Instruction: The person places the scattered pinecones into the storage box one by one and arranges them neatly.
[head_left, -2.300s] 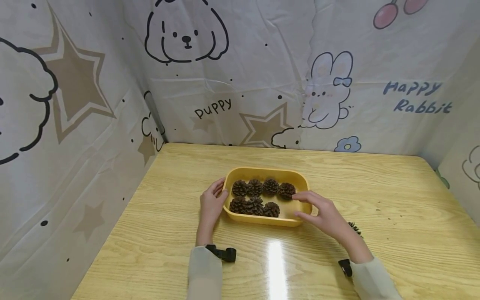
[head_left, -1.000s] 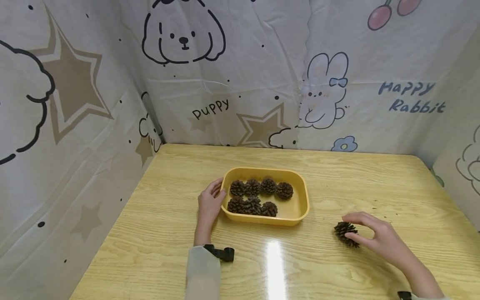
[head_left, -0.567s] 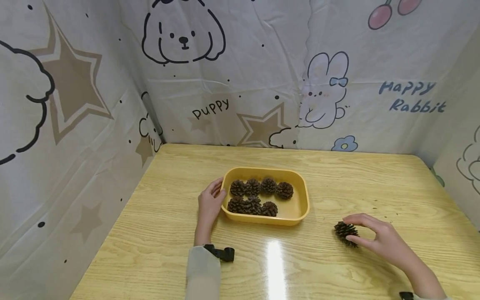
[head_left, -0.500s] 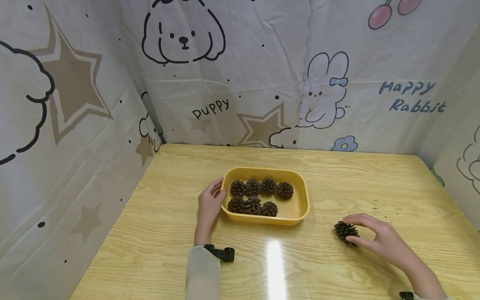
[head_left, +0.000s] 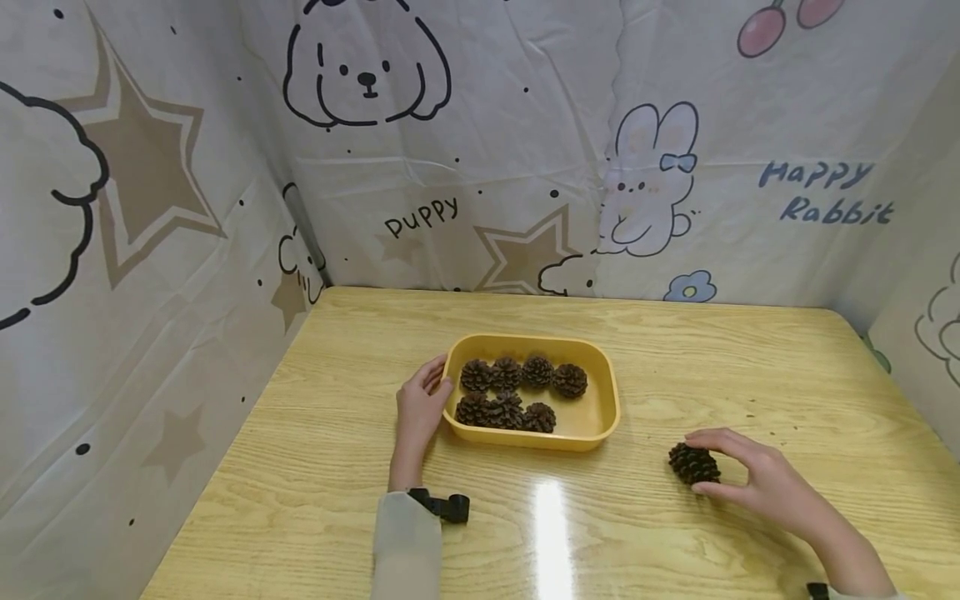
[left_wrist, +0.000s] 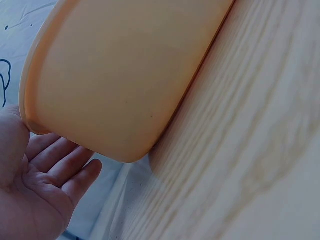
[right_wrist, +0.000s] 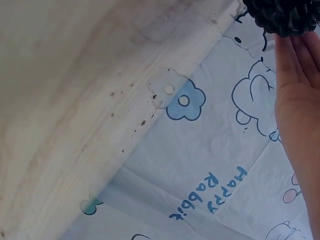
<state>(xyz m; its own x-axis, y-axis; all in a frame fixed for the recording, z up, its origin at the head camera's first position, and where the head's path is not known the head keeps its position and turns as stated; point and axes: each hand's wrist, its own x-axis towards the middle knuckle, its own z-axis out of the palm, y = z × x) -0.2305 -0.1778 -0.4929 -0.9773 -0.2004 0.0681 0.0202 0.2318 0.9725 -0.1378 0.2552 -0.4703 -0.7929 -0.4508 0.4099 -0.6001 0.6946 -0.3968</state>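
A yellow plastic tray holds several brown pine cones in two rows. My left hand rests against its left end. The left wrist view shows that hand's fingers fairly straight along the tray wall; its thumb is mostly cut off there. To the right of the tray, a single darker pine cone is pinched between the thumb and fingers of my right hand. In the right wrist view this cone sits at the fingertips, at the upper edge.
The wood-grain table carries small dark specks on its right side. A white curtain with cartoon prints hangs around the back and sides. Black wrist camera straps sit at both sleeves.
My right hand has moved from the tray's right end to the lone pine cone and taken hold of it. The cone has turned slightly in the fingers. My left hand stays at the tray.
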